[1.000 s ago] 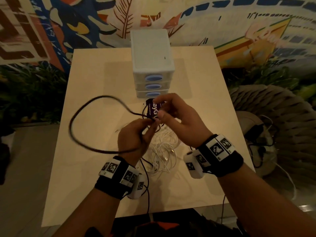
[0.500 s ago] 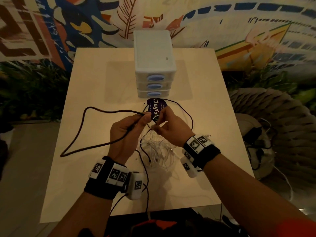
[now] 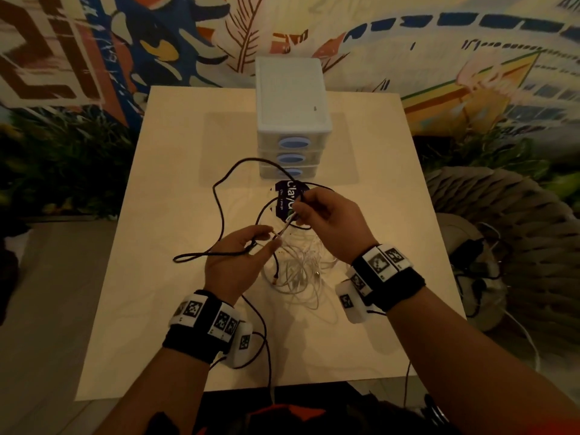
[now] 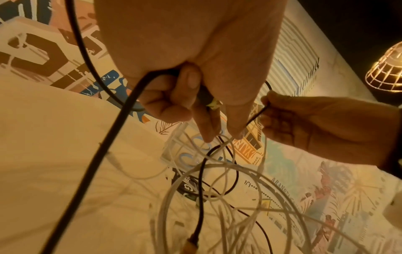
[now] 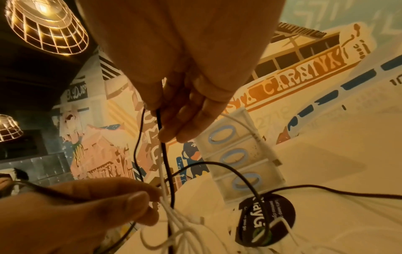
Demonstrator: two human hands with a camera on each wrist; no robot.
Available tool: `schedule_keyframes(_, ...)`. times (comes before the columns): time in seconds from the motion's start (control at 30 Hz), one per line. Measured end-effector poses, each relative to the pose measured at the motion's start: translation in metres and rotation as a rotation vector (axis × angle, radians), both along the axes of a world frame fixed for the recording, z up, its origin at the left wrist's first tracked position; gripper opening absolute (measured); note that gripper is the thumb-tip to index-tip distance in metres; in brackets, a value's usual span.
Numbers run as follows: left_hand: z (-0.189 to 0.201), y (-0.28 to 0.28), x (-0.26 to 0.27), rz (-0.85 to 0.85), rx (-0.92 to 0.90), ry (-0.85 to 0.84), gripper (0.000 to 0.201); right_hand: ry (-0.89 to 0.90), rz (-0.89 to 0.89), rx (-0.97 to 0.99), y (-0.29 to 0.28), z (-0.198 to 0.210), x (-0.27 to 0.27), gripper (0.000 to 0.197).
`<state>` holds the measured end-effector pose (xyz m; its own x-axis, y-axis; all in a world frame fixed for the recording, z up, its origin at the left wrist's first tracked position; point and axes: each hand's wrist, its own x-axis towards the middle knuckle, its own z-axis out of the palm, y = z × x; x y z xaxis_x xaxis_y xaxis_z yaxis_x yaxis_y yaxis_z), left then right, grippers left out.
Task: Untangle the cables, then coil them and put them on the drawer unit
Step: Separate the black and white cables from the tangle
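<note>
Lower centre of head view: both wrists strapped with black bands carrying white marker blocks, raised over pale table [image 3: 131, 324].
Left hand [image 3: 233, 259] just left of centre, curled round thick black cable [image 3: 219, 211]; left wrist view confirms fingers [image 4: 167, 104] wrapped on dark plug end with cable exiting left and down. Grip closed on black cable.
Black cable runs left from that hand as a narrow folded loop lying on table, then climbs in a tall arc toward upper centre, passing in front of drawer fronts.
Right hand [image 3: 329, 221] right of centre, slightly higher than left, pinching a thin dark strand between thumb and fingertips; right wrist view shows dark and white strands dropping straight down from fingers [image 5: 185, 120]. Grip closed on strands; cannot tell how many.
Short pale lead spans the gap between the two hands.
Below and between hands: white cables [image 3: 301, 274], loose overlapping loops resting on table, still knotted with black ones, small metal plug tips visible in the heap.
Just beyond right hand: dark round label [image 3: 287, 199] with white lettering, flat on table, cable crossing it.
Further up, centre: white drawer unit [image 3: 290, 98], three drawers with blue oval handles, upright at table's far edge, top bare.
Background, top of frame: painted mural wall [image 3: 439, 42].
</note>
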<state>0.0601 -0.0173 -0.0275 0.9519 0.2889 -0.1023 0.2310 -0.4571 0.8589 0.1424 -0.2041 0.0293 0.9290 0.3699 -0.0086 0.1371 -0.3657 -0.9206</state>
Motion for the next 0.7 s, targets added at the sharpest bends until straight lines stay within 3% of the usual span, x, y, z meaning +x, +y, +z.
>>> schedule_keyframes(0.17,-0.005,-0.005,0.003,-0.009,0.103,-0.011,0.033,-0.042,0.102,-0.043,0.004,0.009,-0.006,0.006)
schedule_keyframes(0.27,-0.014,-0.007,0.004,-0.008,0.138,-0.050,0.023,-0.080,0.146,-0.083,0.004,0.009,-0.010,0.007)
schedule_keyframes(0.33,-0.017,-0.008,0.002,-0.005,0.149,-0.088,0.014,-0.040,0.128,-0.034,0.002,0.009,-0.010,0.009)
schedule_keyframes(0.6,-0.019,-0.002,-0.001,0.008,0.102,-0.035,0.013,0.133,-0.051,0.201,-0.012,0.009,0.002,0.010)
schedule_keyframes(0.7,-0.015,-0.006,0.001,-0.057,0.105,-0.033,0.028,0.161,-0.062,0.222,-0.011,0.008,0.003,0.009)
